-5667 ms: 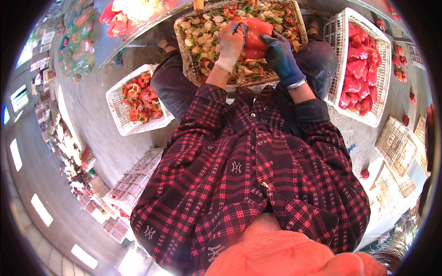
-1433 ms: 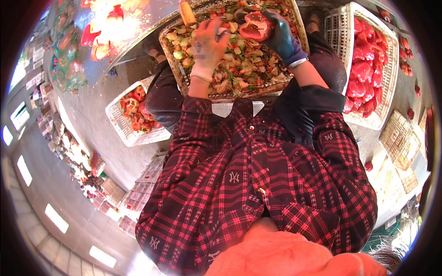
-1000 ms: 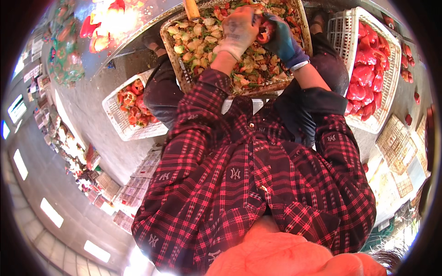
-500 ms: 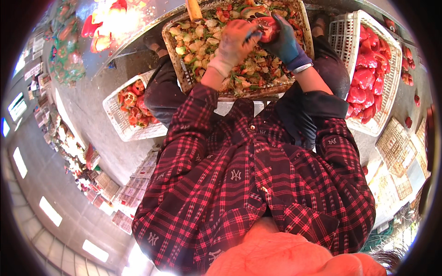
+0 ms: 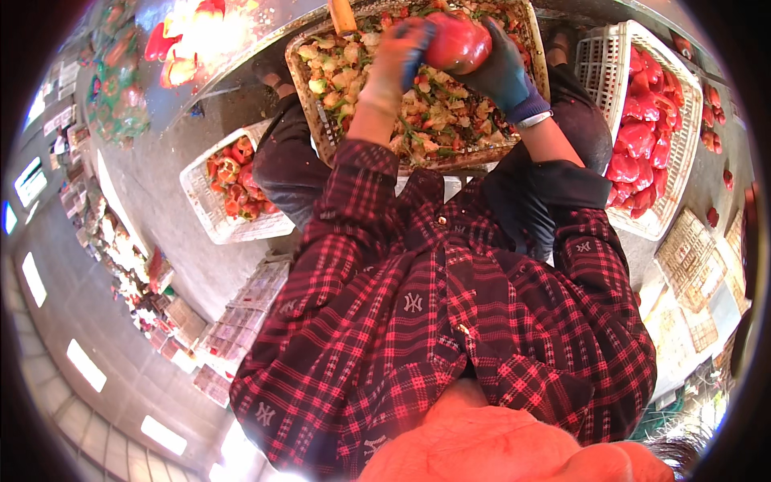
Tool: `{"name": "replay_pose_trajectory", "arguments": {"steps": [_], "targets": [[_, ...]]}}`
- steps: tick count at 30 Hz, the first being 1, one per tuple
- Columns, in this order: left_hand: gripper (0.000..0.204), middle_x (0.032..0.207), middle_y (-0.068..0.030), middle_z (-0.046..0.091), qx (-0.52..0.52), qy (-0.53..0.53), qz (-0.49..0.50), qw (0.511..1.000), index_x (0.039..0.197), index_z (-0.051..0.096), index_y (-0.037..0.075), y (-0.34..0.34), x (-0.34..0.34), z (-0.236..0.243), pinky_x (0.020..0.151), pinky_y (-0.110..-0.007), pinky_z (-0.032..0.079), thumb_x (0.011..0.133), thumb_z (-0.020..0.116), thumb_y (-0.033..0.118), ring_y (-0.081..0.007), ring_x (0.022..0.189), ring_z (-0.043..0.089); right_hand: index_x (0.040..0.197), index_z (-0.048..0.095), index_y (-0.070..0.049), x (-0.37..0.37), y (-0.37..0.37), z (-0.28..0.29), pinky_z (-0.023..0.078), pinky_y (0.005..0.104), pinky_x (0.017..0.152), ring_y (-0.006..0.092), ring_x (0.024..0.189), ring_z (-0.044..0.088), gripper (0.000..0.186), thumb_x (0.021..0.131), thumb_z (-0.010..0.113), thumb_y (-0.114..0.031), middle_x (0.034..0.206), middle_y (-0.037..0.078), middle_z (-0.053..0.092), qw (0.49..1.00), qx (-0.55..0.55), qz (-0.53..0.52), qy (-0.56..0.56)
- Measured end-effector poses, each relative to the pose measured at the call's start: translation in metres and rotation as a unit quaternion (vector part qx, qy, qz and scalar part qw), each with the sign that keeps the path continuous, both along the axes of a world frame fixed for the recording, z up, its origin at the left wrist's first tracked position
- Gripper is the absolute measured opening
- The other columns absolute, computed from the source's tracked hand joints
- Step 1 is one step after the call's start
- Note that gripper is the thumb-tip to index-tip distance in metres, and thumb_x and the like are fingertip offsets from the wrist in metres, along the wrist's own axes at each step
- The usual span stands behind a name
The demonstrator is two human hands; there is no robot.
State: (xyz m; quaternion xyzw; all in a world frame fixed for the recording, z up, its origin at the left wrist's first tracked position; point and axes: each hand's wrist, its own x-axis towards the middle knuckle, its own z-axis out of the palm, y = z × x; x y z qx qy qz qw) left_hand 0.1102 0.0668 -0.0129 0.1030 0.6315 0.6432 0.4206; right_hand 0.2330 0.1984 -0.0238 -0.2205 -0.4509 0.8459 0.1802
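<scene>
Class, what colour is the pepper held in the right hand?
The pepper is glossy red; the head view shows it best.

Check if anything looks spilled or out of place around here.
Yes: a few loose red peppers lie on the floor beyond the white crate at the right, outside the pile it holds, so they may have strayed. The held pepper in the right hand shows no obvious damage.

Left hand (image 5: 397,63) blurred, handle (image 5: 342,16) cut off above, underside of pepper (image 5: 459,43) apparently hidden
</scene>
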Motion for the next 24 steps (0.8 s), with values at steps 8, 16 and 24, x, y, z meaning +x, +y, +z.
{"name": "replay_pose_trajectory", "arguments": {"steps": [8,16,24], "targets": [[0.037,0.109,-0.0111,0.063,0.077,-0.179,0.074,0.978,0.116,0.059,0.004,0.001,-0.003,-0.026,0.073,-0.037,0.057,0.093,0.057,0.034,-0.0226,0.095,0.063,0.122,0.051,-0.006,0.014,0.004,-0.015,0.049,0.0345,0.086,0.0173,0.1,0.058,0.037,0.087,0.061,-0.013,0.12,0.01,0.056,0.96,-0.261,0.083,0.063],[0.035,0.106,-0.011,0.063,0.154,-0.065,0.087,0.982,0.115,0.057,0.001,0.004,0.025,-0.028,0.076,-0.034,0.058,0.089,0.065,0.024,-0.0183,0.093,0.063,0.127,0.051,-0.01,0.021,0.009,-0.024,0.045,0.0353,0.094,0.0144,0.112,0.053,0.045,0.088,0.061,-0.03,0.122,0.006,0.055,0.982,-0.176,0.043,0.057],[0.044,0.101,-0.0116,0.065,0.14,-0.121,0.057,0.981,0.118,0.056,0.001,-0.013,-0.014,-0.062,0.074,-0.037,0.057,0.092,0.059,0.036,-0.0217,0.091,0.065,0.128,0.049,-0.013,0.014,-0.003,-0.009,0.045,0.0402,0.098,0.0196,0.113,0.055,0.045,0.09,0.059,-0.035,0.126,0.003,0.053,0.968,-0.194,0.138,-0.08]]}}
